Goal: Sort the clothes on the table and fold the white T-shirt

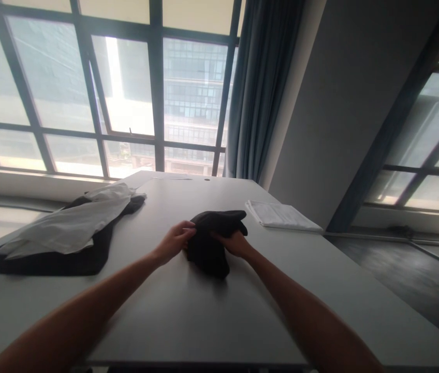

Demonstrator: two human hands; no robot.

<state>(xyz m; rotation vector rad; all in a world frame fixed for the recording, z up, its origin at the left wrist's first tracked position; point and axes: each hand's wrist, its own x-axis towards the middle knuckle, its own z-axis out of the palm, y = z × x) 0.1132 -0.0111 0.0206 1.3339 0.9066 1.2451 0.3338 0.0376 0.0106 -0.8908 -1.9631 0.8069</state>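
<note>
Bare forearms reach in from the near edge of the grey table (188, 321) to a bunched black garment (212, 239) lying at its middle. On one side the left hand (173, 241) pinches its edge with fingers closed, and on the other the right hand (236, 243) grips the cloth. Farther left lies a white shirt (72, 224) over a dark cloth (52, 261); a folded white cloth (281, 215) sits far right.
</note>
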